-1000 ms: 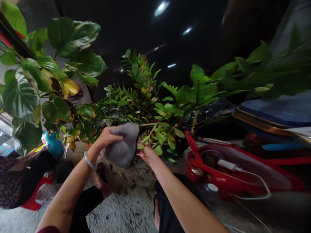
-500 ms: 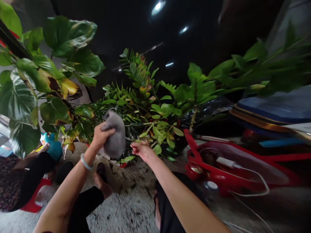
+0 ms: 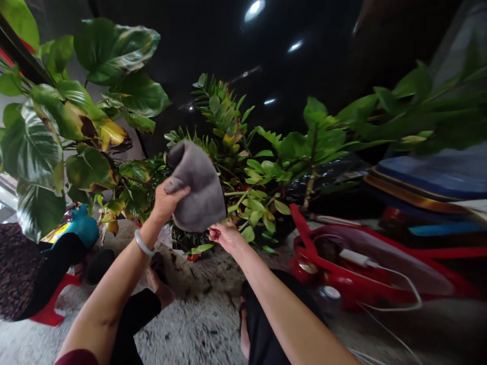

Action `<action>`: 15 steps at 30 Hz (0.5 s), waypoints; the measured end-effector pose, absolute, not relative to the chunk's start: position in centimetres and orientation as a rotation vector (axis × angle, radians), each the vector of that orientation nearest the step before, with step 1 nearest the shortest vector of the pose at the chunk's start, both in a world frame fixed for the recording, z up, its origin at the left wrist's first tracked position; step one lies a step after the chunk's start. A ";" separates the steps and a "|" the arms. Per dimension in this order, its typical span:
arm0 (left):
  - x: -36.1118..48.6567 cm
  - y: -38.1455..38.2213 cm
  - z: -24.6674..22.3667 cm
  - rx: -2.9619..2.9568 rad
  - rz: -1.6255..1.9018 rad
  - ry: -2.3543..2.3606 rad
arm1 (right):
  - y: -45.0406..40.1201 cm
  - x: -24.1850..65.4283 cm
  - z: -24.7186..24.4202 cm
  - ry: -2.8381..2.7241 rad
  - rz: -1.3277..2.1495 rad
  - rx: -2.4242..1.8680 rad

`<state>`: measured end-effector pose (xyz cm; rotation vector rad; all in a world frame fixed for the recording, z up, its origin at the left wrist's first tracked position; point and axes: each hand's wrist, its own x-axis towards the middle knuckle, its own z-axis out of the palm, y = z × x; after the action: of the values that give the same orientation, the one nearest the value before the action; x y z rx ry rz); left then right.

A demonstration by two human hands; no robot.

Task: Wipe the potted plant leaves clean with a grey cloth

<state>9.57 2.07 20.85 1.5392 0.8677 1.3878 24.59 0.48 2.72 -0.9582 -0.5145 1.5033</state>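
Observation:
A grey cloth (image 3: 201,190) is gripped by my left hand (image 3: 167,203), its near edge pinched between thumb and fingers. The cloth spreads out in front of low green foliage and hides part of it. Close to the cloth's lower right corner, my right hand (image 3: 226,236) is closed with the fingers curled together; what they hold, if anything, is too small to make out. Just beyond my right hand grow the leafy stems of a potted plant (image 3: 256,208). A pale bangle (image 3: 143,243) circles my left wrist.
Large variegated leaves (image 3: 32,144) hang at the left. Another person in dark clothes (image 3: 23,274) sits by a red stool (image 3: 57,309). A red bag (image 3: 342,281) holding a white charger (image 3: 353,257) with a cable stands at the right. Dark debris dots the grey floor (image 3: 198,324).
My left hand has moved up and right, and the cloth now spreads wider, reaching close to my right hand. My right hand has barely moved. The view has shifted slightly.

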 end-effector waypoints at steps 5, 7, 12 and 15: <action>7.4 0.5 18.2 1.634 0.681 1.012 | 0.7 25.2 2.1 -0.458 1.493 -0.961; 6.4 -0.2 20.7 1.680 0.626 0.966 | 0.8 25.4 2.0 -0.456 1.492 -0.950; 7.5 0.5 25.7 1.633 1.228 0.878 | 1.0 25.4 2.0 -0.491 1.483 -0.930; 8.5 1.4 22.9 1.537 1.345 0.895 | 1.0 24.9 1.8 -0.535 1.473 -0.903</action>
<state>8.51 1.38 22.87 1.5372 0.8946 1.3454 24.90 1.05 1.83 -0.9025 -0.5345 1.4732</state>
